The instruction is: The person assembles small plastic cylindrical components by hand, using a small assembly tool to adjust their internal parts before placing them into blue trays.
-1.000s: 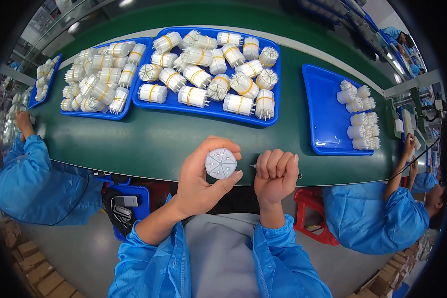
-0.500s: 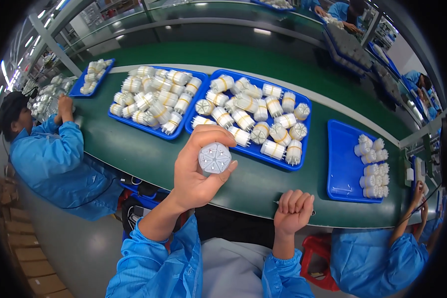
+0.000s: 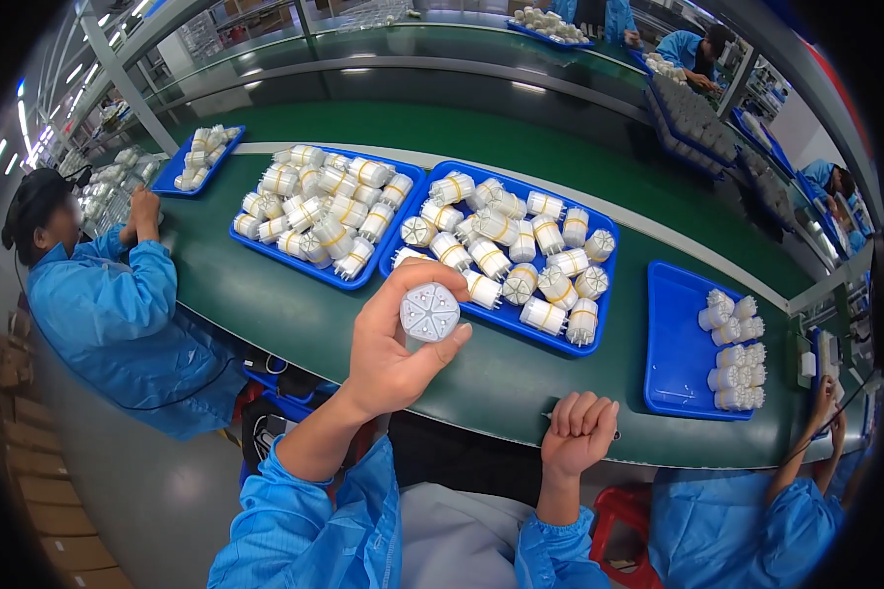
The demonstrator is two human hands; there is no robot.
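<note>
My left hand point(image 3: 388, 339) grips a white six-segment plastic bundle point(image 3: 430, 312) between thumb and fingers. Its round end, divided into wedges with small pins or holes, faces up at me. Behind it stands a blue tray point(image 3: 599, 285) filled with similar white bundles point(image 3: 494, 228), each wrapped in a yellow band and many with short prongs. At the table's near edge, my right hand point(image 3: 581, 432) is curled closed. Small dark ends show on either side of that fist, but what it holds is hidden.
Another full blue tray point(image 3: 349, 283) adjoins on the left, and a smaller one point(image 3: 167, 179) lies beyond. To the right, a blue tray point(image 3: 673, 353) has white bundles grouped along one side. Co-workers in blue sit left point(image 3: 108, 304) and right point(image 3: 746, 525) at the green table point(image 3: 481, 388).
The view has shifted slightly, so the trays appear lower. My left hand still holds the bundle, its end turned a little more squarely toward me. My right hand stays curled at the edge.
</note>
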